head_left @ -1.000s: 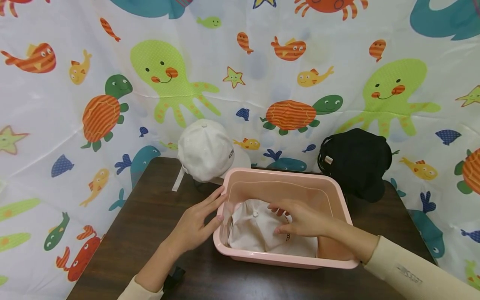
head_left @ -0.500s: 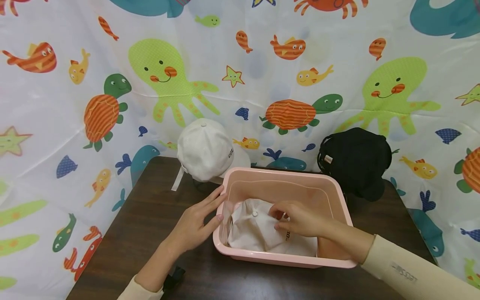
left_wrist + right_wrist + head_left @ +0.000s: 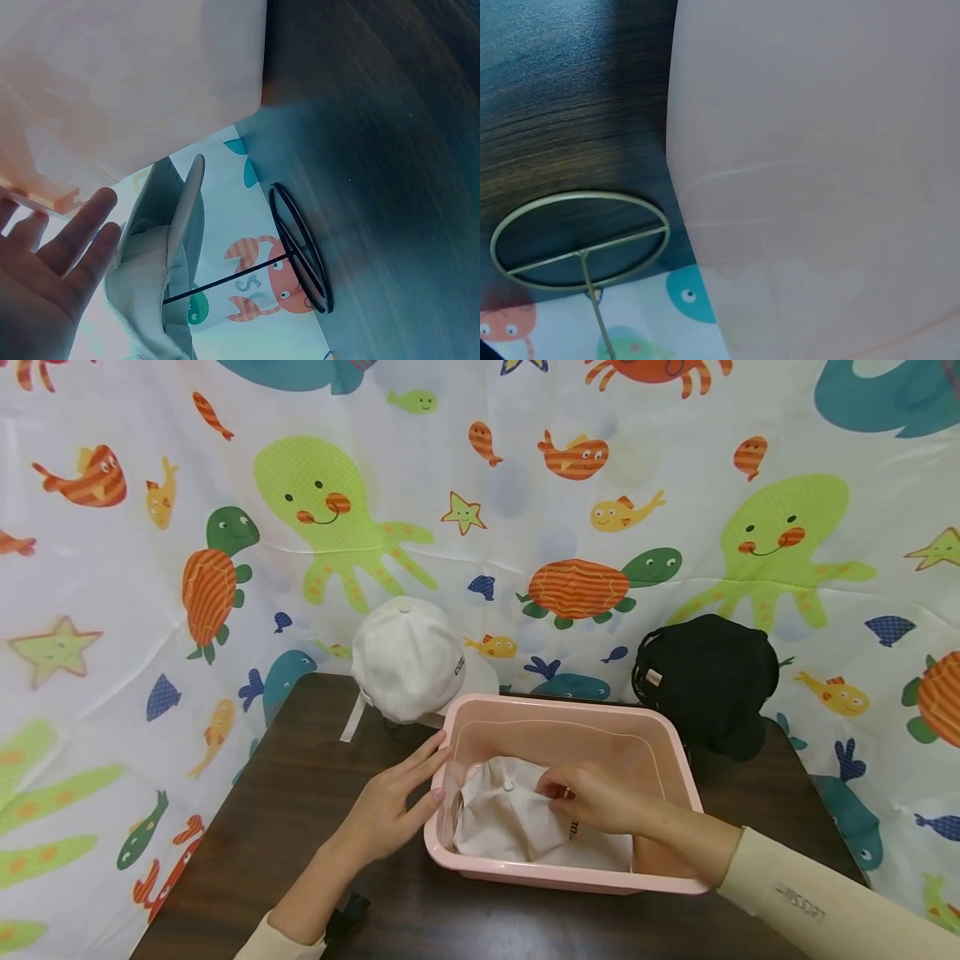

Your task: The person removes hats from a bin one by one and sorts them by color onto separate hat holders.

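A pink plastic basin (image 3: 570, 713) stands on the table in the head view. In it lies a crumpled white cap (image 3: 498, 822) with dark lettering and a button on its crown. My right hand (image 3: 596, 797) reaches over the near right rim, its thumb and fingers pinching the cap's cloth beside the lettering. My left hand (image 3: 390, 810) rests against the basin's left side with fingers extended. In the left wrist view that hand's fingertips touch the basin wall. The right wrist view shows the basin wall and stand but not the right hand.
Behind the basin at left, a second white cap (image 3: 408, 660) sits on a stand with a black wire base (image 3: 300, 255). At back right is a black cap (image 3: 708, 685); a brass-coloured wire stand (image 3: 581, 240) shows there. A sea-animal curtain (image 3: 480, 527) hangs behind the dark wooden table (image 3: 300, 793).
My right thumb and fingers have drawn together on the white cap's cloth. The left hand has stayed against the basin. The head view has shifted slightly.
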### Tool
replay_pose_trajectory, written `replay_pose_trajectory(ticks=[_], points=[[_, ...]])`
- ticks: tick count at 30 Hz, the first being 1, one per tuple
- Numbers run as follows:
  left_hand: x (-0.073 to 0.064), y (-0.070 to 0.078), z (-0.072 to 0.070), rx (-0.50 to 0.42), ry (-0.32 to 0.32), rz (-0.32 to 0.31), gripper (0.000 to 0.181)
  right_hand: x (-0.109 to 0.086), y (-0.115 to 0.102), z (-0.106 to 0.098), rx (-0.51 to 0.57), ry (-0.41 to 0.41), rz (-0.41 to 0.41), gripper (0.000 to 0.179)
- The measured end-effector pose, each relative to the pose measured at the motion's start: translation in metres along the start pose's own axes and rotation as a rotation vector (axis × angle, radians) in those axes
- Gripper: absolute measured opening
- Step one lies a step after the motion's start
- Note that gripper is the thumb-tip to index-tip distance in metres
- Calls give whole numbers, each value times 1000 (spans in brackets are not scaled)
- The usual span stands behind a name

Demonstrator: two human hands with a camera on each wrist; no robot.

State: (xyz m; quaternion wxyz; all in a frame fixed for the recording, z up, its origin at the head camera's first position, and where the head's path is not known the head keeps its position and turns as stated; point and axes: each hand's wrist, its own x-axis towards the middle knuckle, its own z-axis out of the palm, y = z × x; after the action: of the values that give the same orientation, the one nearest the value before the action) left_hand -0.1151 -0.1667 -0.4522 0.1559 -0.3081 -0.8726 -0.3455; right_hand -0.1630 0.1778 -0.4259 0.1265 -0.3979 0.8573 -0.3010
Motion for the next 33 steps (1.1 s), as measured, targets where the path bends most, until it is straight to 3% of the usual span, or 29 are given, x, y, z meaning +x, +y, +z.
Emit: replay_pose_trajectory(ticks=[11, 21, 33], points=[[0, -1, -2, 6, 3, 4, 56, -4, -6, -7, -26, 81, 31, 21], [1, -1, -2, 8, -9, 4, 55, -13, -11, -17, -17, 100, 35, 20], [0, 2, -3, 4, -9, -13, 55, -20, -21, -31, -33, 186, -19, 25]])
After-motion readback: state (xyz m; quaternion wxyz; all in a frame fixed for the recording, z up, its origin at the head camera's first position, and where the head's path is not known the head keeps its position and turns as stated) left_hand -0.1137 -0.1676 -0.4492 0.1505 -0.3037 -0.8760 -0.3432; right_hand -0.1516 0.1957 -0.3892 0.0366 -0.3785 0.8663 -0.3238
